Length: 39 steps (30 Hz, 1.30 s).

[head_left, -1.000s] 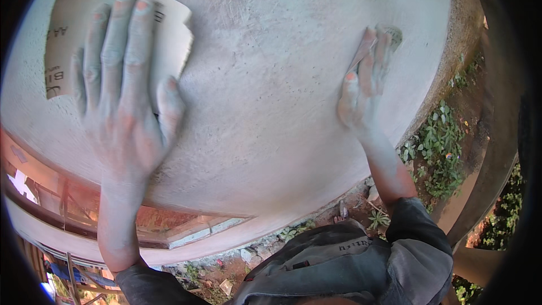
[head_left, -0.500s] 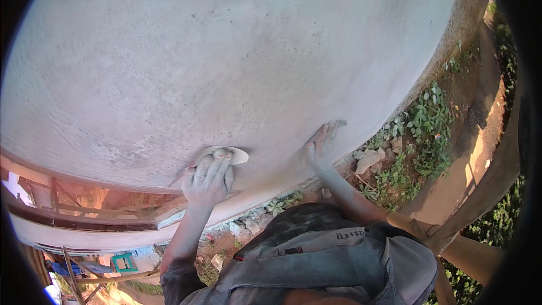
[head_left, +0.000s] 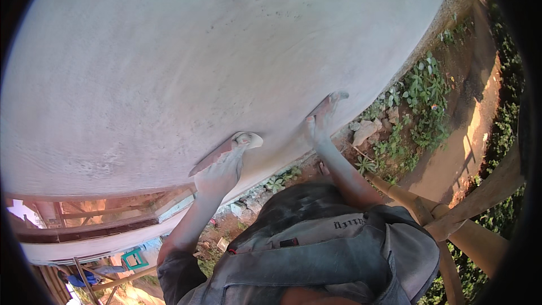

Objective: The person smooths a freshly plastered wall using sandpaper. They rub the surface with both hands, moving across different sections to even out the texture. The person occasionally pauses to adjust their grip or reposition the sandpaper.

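A pale, dusty plastered wall (head_left: pixel 226 39) fills the upper view. My left hand (head_left: pixel 219 166), coated in grey dust, presses a sheet of sandpaper (head_left: pixel 251 140) to its lower part, fingers together over the sheet, which curls at the top. To the right, my right hand (head_left: pixel 318 130), equally dusty, rests against the wall on a smaller piece of abrasive paper (head_left: pixel 339 96), fingers close together. Both forearms reach up from my dark, dust-covered clothing (head_left: pixel 305 248).
Bamboo poles (head_left: pixel 473 244) cross at the lower right above a dirt path (head_left: pixel 440 178). Plants (head_left: pixel 429 107) and rubble line the wall's foot. A window recess (head_left: pixel 96 214) is lower left, with a green stool (head_left: pixel 135 258) and a person in blue (head_left: pixel 79 278) beyond.
Both hands came down from high on the wall to its lower part. In the last half second both moved slightly up, the left also rightward, and the view shifted.
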Each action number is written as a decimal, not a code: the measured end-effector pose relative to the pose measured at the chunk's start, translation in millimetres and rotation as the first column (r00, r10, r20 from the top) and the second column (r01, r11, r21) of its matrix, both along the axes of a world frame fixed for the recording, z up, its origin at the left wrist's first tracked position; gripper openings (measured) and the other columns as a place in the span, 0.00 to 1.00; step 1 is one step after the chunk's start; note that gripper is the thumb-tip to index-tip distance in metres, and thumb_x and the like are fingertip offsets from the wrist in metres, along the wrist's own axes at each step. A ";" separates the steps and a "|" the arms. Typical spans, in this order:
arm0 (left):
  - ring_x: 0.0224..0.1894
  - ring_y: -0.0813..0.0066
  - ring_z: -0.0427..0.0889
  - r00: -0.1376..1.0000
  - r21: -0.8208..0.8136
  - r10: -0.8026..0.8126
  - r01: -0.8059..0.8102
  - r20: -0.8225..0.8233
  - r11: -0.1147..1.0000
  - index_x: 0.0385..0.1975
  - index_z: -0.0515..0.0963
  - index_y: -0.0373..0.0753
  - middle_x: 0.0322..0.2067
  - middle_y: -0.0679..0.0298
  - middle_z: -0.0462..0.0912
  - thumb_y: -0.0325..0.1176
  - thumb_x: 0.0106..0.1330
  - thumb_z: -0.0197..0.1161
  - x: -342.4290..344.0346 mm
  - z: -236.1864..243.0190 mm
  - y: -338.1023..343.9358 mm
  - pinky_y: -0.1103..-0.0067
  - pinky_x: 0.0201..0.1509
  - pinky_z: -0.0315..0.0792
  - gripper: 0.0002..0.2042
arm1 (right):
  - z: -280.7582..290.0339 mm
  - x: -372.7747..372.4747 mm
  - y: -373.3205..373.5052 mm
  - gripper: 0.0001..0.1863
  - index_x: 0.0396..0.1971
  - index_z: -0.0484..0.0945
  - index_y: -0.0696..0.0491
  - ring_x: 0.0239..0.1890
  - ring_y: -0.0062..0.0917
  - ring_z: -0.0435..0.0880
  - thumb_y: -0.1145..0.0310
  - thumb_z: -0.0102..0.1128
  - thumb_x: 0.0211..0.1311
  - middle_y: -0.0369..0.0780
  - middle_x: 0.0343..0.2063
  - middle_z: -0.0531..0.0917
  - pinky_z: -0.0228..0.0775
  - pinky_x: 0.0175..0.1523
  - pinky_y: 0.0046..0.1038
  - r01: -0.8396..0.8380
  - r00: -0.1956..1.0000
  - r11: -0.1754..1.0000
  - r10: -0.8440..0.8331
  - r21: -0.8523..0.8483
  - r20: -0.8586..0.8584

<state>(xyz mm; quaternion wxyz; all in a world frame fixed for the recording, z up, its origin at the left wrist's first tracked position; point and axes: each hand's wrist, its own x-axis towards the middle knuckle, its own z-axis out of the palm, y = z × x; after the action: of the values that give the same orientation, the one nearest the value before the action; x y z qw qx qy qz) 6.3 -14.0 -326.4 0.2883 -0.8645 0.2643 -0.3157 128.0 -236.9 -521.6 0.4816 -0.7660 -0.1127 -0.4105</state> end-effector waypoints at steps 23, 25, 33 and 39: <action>0.70 0.42 0.44 0.894 -0.349 0.228 -0.088 0.386 0.933 0.66 0.55 0.34 0.67 0.44 0.50 0.43 0.74 0.39 15.0 99.1 -27.2 0.55 0.70 0.38 0.26 | 203.8 5.3 17.0 0.32 0.64 0.54 0.63 0.69 0.55 0.41 0.56 0.40 0.68 0.57 0.67 0.47 0.32 0.66 0.58 -0.005 0.945 0.993 0.043 -0.115 0.325; 0.71 0.43 0.41 0.927 -0.209 0.249 -0.194 0.280 0.959 0.66 0.56 0.38 0.67 0.44 0.49 0.44 0.72 0.41 -1.8 40.6 -15.4 0.54 0.70 0.34 0.26 | 144.1 -33.8 54.2 0.30 0.63 0.54 0.63 0.69 0.57 0.42 0.58 0.41 0.68 0.58 0.67 0.47 0.32 0.66 0.59 -0.009 0.912 0.923 0.165 -0.385 0.376; 0.72 0.47 0.35 0.821 -0.492 0.360 -0.113 0.443 0.863 0.68 0.47 0.33 0.69 0.47 0.43 0.48 0.73 0.36 -5.7 90.9 8.3 0.59 0.72 0.35 0.30 | 124.6 12.6 7.2 0.33 0.67 0.51 0.57 0.70 0.52 0.39 0.52 0.39 0.68 0.52 0.68 0.48 0.31 0.67 0.59 0.014 0.982 1.000 -0.011 -0.013 0.191; 0.71 0.49 0.41 0.875 -0.371 0.239 -0.074 0.420 0.926 0.68 0.52 0.40 0.69 0.52 0.47 0.48 0.71 0.41 21.0 62.0 -28.0 0.55 0.71 0.26 0.29 | 161.3 -27.6 76.7 0.32 0.67 0.52 0.52 0.69 0.54 0.42 0.53 0.40 0.67 0.48 0.68 0.51 0.31 0.67 0.59 -0.031 0.925 0.975 0.111 -0.220 0.362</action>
<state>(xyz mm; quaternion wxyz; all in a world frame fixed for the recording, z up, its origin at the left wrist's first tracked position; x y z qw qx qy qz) 27.3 -42.0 -264.4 0.2118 -0.8210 0.0577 -0.5270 100.4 -160.2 -360.3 0.3825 -0.7162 -0.2724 -0.5163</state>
